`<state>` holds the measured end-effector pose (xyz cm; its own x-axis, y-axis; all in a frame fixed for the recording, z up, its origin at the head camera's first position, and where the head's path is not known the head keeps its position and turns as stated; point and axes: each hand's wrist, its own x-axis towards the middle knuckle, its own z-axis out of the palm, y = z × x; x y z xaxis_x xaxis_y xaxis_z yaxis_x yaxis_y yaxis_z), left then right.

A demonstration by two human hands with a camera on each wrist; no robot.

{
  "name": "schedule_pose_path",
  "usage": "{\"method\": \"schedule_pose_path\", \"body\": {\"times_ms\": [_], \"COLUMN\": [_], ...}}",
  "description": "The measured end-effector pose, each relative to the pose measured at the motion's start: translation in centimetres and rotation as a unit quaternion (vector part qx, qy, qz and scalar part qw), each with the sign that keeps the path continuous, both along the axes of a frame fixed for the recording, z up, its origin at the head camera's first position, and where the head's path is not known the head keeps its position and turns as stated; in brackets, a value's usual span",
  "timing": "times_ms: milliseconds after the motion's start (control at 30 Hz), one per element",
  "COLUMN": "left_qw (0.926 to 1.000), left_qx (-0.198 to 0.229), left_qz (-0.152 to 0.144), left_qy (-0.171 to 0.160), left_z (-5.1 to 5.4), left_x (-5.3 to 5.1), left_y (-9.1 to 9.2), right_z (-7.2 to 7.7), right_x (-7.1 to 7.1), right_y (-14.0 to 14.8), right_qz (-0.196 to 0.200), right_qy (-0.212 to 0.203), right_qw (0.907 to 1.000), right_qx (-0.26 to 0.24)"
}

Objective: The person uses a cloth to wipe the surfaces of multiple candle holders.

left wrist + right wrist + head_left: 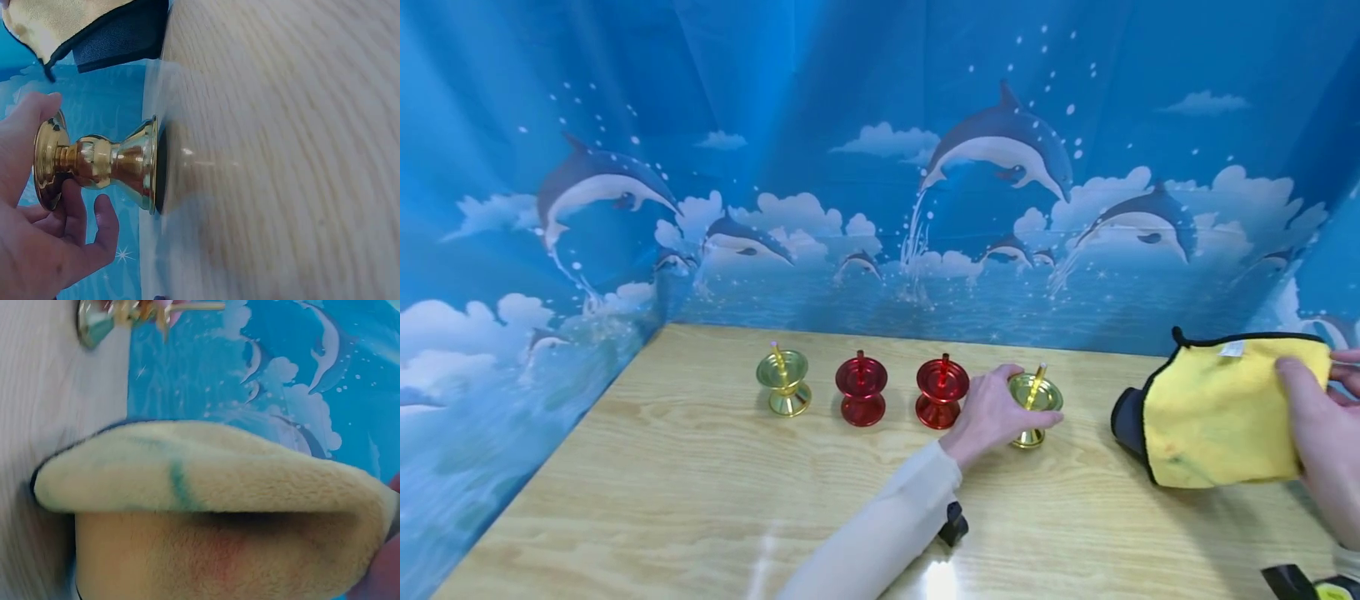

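Note:
My left hand (988, 417) is round the dish of the rightmost gold candle holder (1047, 402), thumb on one side and fingers on the other. In the left wrist view, curled fingers (74, 209) lie under the dish of this candle holder (95, 162), and its base is at the tabletop. At the right edge, my right hand (1322, 450) holds a yellow cloth (1225, 417), thumb on its front; the other fingers are partly hidden. The cloth has black edging and a dark grey part hanging at its left. Its fold fills much of the right wrist view.
Two red candle holders, one (862, 387) at centre left and one (942, 392) beside my left hand, stand in a row with another gold one (784, 383) at the far left. A blue dolphin-print curtain (865, 167) hangs behind the wooden table (685, 500).

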<state>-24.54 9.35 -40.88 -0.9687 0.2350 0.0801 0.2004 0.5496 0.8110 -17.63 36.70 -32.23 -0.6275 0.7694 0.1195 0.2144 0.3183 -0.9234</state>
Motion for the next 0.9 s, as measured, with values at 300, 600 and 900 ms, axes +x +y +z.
{"method": "schedule_pose_path", "body": {"times_ms": [300,600,900], "left_qw": [0.9995,0.9979,0.9936], "left_qx": [-0.024,-0.059,0.044], "left_qz": [-0.019,-0.025,-0.051], "left_qy": [-0.007,0.013,0.091], "left_z": [0.1,1.5,3.0], "left_x": [0.3,1.6,2.8], "left_y": [0.2,-0.6,-4.6], "right_z": [0.2,-0.3,-1.0], "right_x": [-0.3,-0.2,-0.1], "right_y": [0.1,-0.5,-1.1], "right_qz": [0.055,0.122,0.156], "right_qy": [0.181,0.234,0.298], "right_qw": [0.9616,0.9631,0.9413], "right_qx": [-0.199,-0.054,-0.024]}}
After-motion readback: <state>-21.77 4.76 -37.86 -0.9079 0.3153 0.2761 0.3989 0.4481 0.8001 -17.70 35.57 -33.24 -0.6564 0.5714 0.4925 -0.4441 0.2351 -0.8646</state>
